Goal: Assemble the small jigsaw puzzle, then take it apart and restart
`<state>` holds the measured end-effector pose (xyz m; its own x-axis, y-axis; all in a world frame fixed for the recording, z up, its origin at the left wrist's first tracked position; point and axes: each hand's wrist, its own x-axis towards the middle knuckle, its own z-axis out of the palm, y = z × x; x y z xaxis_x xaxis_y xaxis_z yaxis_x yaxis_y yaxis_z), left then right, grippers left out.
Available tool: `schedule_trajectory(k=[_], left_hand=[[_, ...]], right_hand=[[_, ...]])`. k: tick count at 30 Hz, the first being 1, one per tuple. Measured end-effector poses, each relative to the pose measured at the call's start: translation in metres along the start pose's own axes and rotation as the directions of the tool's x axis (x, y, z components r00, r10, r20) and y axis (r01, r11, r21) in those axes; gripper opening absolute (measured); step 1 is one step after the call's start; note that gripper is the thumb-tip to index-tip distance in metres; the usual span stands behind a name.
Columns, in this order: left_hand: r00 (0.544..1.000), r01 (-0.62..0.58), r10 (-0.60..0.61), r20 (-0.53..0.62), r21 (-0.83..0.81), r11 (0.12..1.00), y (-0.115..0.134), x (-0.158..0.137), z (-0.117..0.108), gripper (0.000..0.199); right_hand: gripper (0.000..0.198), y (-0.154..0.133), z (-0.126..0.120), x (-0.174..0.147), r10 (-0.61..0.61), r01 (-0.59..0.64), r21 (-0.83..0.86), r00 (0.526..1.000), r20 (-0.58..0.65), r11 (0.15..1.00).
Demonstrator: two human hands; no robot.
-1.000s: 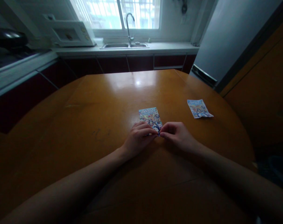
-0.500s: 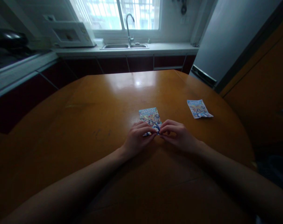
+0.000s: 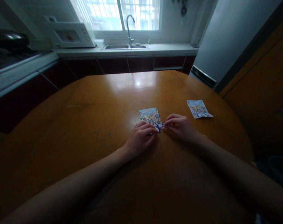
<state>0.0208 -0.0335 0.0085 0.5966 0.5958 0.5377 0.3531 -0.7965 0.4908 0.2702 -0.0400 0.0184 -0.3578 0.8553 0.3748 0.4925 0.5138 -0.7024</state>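
Note:
A small jigsaw puzzle (image 3: 150,115) with a colourful, crowded picture lies flat on the wooden table in front of me. My left hand (image 3: 143,135) covers its lower left part, with the fingers curled together and their tips on its bottom edge. At the puzzle's lower right edge, my right hand (image 3: 178,124) pinches a small blue puzzle piece (image 3: 163,124) between thumb and fingertips. Most of that piece is hidden by the fingers. Off to the right lies a creased paper sheet (image 3: 198,109) with a similar picture, touched by neither hand.
The round-ended wooden table (image 3: 104,102) fills the foreground. Beyond it runs a counter with a sink (image 3: 115,47), a faucet (image 3: 129,29) and a white microwave (image 3: 70,35). A fridge (image 3: 232,40) stands at the right, past the table's edge.
My right hand has shifted slightly up and right, away from my left hand, and is now at the puzzle's right edge. My left hand has barely moved. The sheet lies still.

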Motion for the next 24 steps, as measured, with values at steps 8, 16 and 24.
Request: schedule_trajectory(k=[8,16,24], left_hand=[[0.995,-0.018,0.014,0.098,0.042,0.999,-0.0042,-0.0039,0.0041,0.014],[0.992,0.010,-0.014,0.124,0.040,0.999,-0.0031,-0.0033,0.0040,0.017],[0.992,0.023,-0.027,0.127,0.034,0.999,-0.0035,-0.0038,0.0042,0.016]], right_hand=[[0.015,0.0007,0.0053,-0.0015,-0.061,0.068,-0.050,0.990,0.128,0.996],[0.017,0.0059,0.0084,-0.0022,-0.098,0.112,-0.080,0.981,0.170,0.990],[0.022,0.0053,0.0087,-0.0010,-0.158,0.203,-0.199,0.963,0.218,0.959]])
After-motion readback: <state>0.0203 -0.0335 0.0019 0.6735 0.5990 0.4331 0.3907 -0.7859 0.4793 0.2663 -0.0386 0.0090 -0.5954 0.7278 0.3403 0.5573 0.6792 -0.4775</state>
